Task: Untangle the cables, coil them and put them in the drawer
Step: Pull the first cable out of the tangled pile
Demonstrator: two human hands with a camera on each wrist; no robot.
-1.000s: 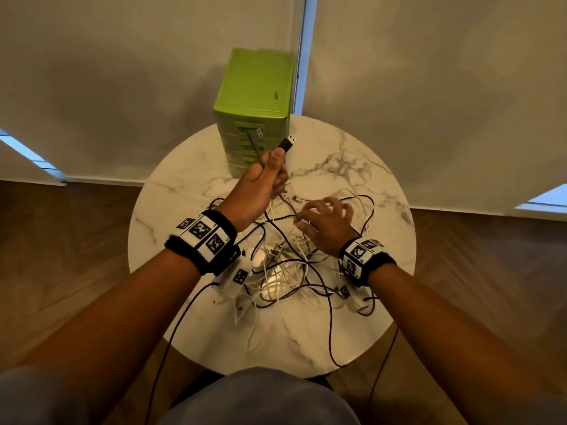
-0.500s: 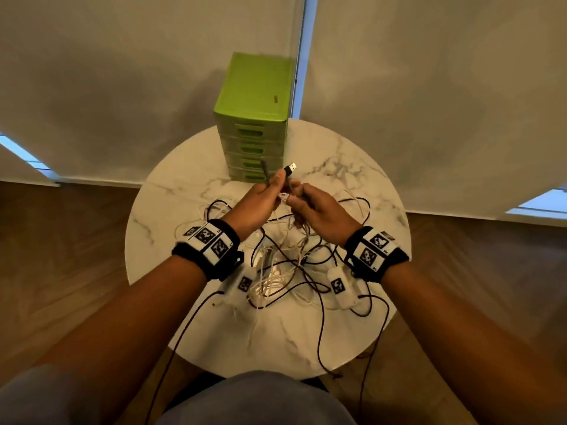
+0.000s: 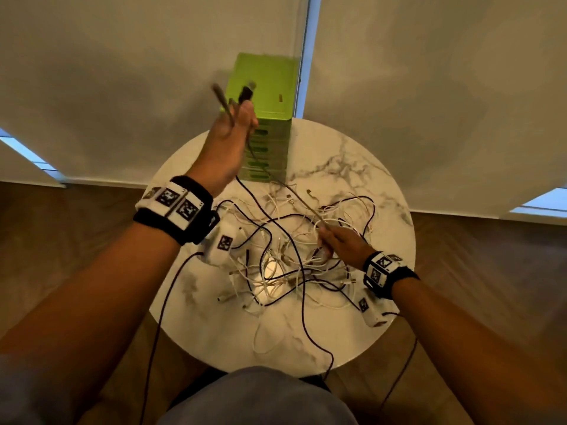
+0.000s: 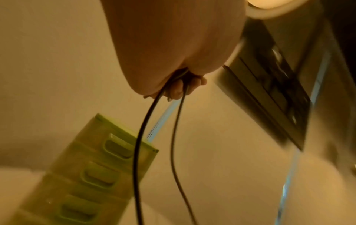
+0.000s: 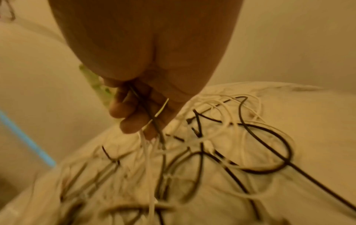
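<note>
My left hand (image 3: pixel 228 139): raised over the far left of the table, fingers curled round a dark cable (image 3: pixel 276 182), both its plug ends sticking up above the fist. In the left wrist view two dark strands hang down from my fingers (image 4: pixel 178 89).

My right hand (image 3: pixel 343 243): low at the right of the pile, fingers closed on the same dark cable together with white strands. The cable runs taut between my two hands.

Tangle of cables (image 3: pixel 285 256): black and white, heaped on the middle of the round marble table (image 3: pixel 352 332).

Green drawer unit (image 3: pixel 270 99): upright at the table's far edge, drawers closed, just behind my left hand.
</note>
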